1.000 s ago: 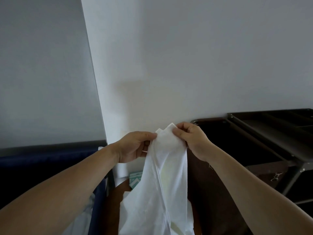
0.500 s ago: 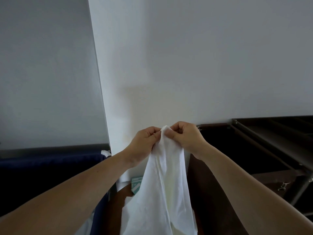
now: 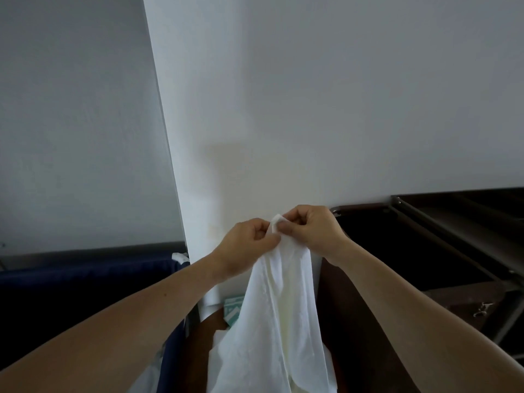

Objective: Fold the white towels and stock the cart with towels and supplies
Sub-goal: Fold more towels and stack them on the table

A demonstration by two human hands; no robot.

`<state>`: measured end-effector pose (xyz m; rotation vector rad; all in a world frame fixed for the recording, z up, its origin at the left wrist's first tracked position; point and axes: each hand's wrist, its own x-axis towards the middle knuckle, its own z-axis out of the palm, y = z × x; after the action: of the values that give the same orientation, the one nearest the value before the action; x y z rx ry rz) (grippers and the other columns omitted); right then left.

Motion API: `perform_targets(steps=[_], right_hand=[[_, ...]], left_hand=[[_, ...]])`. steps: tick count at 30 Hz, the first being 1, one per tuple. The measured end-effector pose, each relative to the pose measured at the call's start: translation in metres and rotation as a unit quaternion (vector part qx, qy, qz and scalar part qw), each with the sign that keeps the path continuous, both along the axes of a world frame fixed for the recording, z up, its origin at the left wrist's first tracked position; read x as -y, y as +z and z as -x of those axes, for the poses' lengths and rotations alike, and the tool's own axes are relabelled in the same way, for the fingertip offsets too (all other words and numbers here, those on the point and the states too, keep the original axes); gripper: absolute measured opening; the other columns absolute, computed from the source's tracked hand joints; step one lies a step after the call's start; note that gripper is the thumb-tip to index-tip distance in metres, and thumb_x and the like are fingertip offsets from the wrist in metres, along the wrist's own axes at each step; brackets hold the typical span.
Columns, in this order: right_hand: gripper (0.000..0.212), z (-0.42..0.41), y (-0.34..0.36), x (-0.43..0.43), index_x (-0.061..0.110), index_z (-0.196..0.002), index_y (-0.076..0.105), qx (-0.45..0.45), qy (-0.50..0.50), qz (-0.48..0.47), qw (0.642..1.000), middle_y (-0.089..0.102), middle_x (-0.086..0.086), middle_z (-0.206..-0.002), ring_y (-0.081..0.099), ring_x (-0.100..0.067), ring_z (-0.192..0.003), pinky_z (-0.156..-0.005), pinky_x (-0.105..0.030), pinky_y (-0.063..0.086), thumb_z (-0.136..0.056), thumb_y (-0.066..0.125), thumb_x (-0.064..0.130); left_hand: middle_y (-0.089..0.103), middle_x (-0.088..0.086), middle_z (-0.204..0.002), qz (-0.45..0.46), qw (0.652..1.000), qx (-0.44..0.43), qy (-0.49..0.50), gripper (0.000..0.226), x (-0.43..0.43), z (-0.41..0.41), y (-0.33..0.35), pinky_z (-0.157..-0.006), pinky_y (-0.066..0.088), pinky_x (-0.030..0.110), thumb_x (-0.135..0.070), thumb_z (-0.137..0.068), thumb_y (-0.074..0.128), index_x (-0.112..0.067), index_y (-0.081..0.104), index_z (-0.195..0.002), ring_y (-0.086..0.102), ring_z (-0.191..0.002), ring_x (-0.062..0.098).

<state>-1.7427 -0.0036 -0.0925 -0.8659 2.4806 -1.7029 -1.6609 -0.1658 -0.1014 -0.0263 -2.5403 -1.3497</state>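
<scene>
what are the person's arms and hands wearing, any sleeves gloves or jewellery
The left forearm and right forearm are bare, no sleeves in view. The left hand and right hand wear no gloves; no watch, bracelet or ring shows. Visible nails look short.

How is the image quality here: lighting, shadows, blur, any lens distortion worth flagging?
Head view: dim, flat light, no glare; faint shadow on the wall; white towel reads clearly, folds visible; dark cart loses detail in shade; wall corner slants, likely wide-angle distortion; no notable motion blur.
</scene>
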Motion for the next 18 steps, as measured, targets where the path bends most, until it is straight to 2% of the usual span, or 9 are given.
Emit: perform_targets(steps=[1, 3, 5, 7, 8, 11, 14, 16, 18], right_hand=[[0.008, 0.000, 0.001, 0.000, 0.020, -0.087, 0.074, -0.010, -0.010, 0.000, 1.000, 0.073, 0.005, -0.078, 0.069, -0.007, -0.073, -0.073, -0.029, 0.058, -0.085, 0.078, 0.027], [0.006, 0.002, 0.006, 0.001, 0.025, -0.083, 0.071, -0.039, -0.028, 0.001, 0.999, 0.069, 0.011, -0.080, 0.064, -0.001, -0.075, -0.073, -0.023, 0.054, -0.087, 0.076, 0.027], [0.009, 0.006, 0.014, 0.003, 0.028, -0.082, 0.068, -0.059, -0.035, 0.005, 0.998, 0.065, 0.016, -0.088, 0.061, 0.002, -0.083, -0.079, -0.020, 0.050, -0.088, 0.075, 0.027], [0.009, 0.011, 0.025, 0.008, 0.027, -0.083, 0.068, -0.049, -0.028, 0.043, 0.997, 0.067, 0.017, -0.083, 0.061, 0.001, -0.080, -0.078, -0.022, 0.049, -0.090, 0.073, 0.026], [0.009, 0.014, 0.033, 0.012, 0.027, -0.082, 0.069, -0.044, -0.029, 0.069, 0.996, 0.067, 0.018, -0.077, 0.061, 0.001, -0.074, -0.075, -0.024, 0.049, -0.090, 0.072, 0.026], [0.009, 0.018, 0.060, 0.028, 0.027, -0.083, 0.066, -0.093, -0.066, 0.108, 0.988, 0.065, 0.016, -0.075, 0.057, 0.003, -0.064, -0.065, -0.022, 0.049, -0.091, 0.070, 0.029], [0.008, 0.013, 0.070, 0.044, 0.025, -0.088, 0.064, -0.121, -0.078, 0.128, 0.981, 0.064, 0.015, -0.083, 0.058, 0.000, -0.072, -0.068, -0.020, 0.050, -0.092, 0.067, 0.031], [0.007, 0.009, 0.066, 0.048, 0.021, -0.092, 0.065, -0.127, -0.070, 0.101, 0.984, 0.065, 0.014, -0.086, 0.061, -0.005, -0.078, -0.071, -0.020, 0.050, -0.093, 0.066, 0.028], [0.006, 0.011, 0.065, 0.046, 0.022, -0.092, 0.064, -0.136, -0.073, 0.075, 0.985, 0.064, 0.014, -0.087, 0.060, -0.005, -0.079, -0.069, -0.017, 0.048, -0.094, 0.064, 0.027]], left_hand=[[0.072, 0.000, -0.096, 0.052, 0.999, 0.000, 0.009, 0.020, -0.001, 0.001, -0.002, -0.078, 0.057, 0.032, -0.031, -0.090, 0.067, -0.018, 0.063, -0.106, 0.068, -0.086, 0.018], [0.069, -0.009, -0.096, 0.099, 0.995, 0.005, 0.032, 0.033, -0.002, 0.002, -0.007, -0.076, 0.058, 0.030, -0.035, -0.084, 0.072, -0.024, 0.054, -0.110, 0.067, -0.083, 0.011], [0.065, -0.011, -0.096, 0.145, 0.988, 0.014, 0.061, 0.042, 0.001, 0.005, -0.013, -0.076, 0.058, 0.036, -0.042, -0.080, 0.072, -0.026, 0.049, -0.111, 0.065, -0.081, 0.012], [0.062, -0.008, -0.092, 0.203, 0.973, 0.050, 0.093, 0.045, 0.000, 0.007, -0.015, -0.075, 0.056, 0.040, -0.047, -0.079, 0.071, -0.024, 0.045, -0.108, 0.063, -0.079, 0.016], [0.060, -0.008, -0.091, 0.204, 0.970, 0.072, 0.111, 0.046, -0.002, 0.006, -0.015, -0.072, 0.055, 0.038, -0.049, -0.078, 0.070, -0.023, 0.044, -0.106, 0.062, -0.078, 0.016], [0.058, -0.008, -0.092, 0.103, 0.979, 0.101, 0.142, 0.055, -0.016, 0.006, -0.008, -0.063, 0.047, 0.030, -0.061, -0.077, 0.067, -0.022, 0.043, -0.107, 0.060, -0.078, 0.012], [0.061, -0.009, -0.088, 0.065, 0.980, 0.061, 0.177, 0.058, -0.024, 0.011, 0.006, -0.061, 0.044, 0.029, -0.071, -0.076, 0.061, -0.023, 0.047, -0.105, 0.061, -0.076, 0.011], [0.063, -0.010, -0.080, 0.072, 0.980, 0.033, 0.183, 0.044, -0.020, 0.016, 0.014, -0.057, 0.045, 0.029, -0.062, -0.077, 0.062, -0.024, 0.053, -0.097, 0.062, -0.068, 0.011], [0.063, -0.009, -0.078, 0.094, 0.980, 0.028, 0.175, 0.030, -0.010, 0.017, 0.019, -0.058, 0.046, 0.029, -0.047, -0.076, 0.064, -0.025, 0.055, -0.093, 0.062, -0.068, 0.013]])
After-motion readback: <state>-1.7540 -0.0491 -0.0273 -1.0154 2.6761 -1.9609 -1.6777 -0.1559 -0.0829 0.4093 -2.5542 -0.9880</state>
